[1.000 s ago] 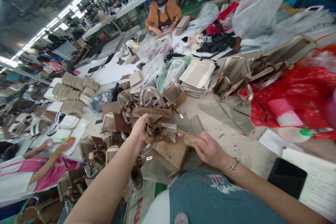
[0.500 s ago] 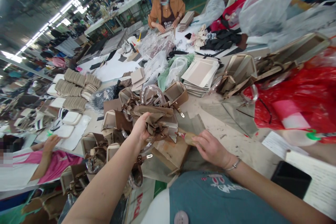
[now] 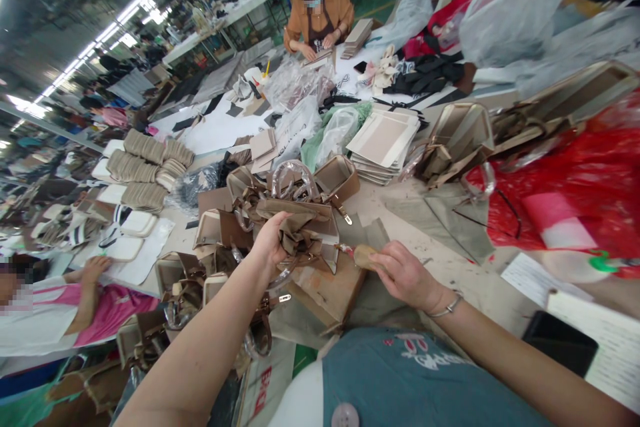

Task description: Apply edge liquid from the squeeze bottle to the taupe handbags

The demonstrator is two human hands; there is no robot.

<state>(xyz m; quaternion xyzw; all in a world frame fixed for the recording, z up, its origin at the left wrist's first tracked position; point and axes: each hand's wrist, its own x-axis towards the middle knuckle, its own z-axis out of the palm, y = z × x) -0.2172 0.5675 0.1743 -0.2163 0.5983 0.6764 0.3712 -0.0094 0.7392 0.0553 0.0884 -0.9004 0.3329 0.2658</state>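
My left hand (image 3: 273, 240) is closed on the brown lining of a half-made handbag (image 3: 305, 230), its fingers gripping the bunched cloth at the opening. Under that bag lies a brown box-like block (image 3: 325, 290). Just right of the opening, my right hand (image 3: 405, 277) pinches a small tool (image 3: 367, 256) with a tan rounded body and a thin reddish end. The thin end points left toward the bag's edge; whether it touches is too small to tell. Other brown bags with plastic-wrapped handles (image 3: 295, 173) crowd behind and to the left.
A stack of beige panels (image 3: 385, 140) stands behind the bags. Red plastic (image 3: 575, 180), a bottle with a green cap (image 3: 575, 265), a black phone (image 3: 560, 341) and a notebook (image 3: 607, 340) lie right. One co-worker (image 3: 320, 10) sits opposite, another (image 3: 90, 300) at left.
My right hand has shifted slightly right and up, and more of the tool's rounded tan body shows. My left hand stays on the bag. The left co-worker's hand has moved a little.
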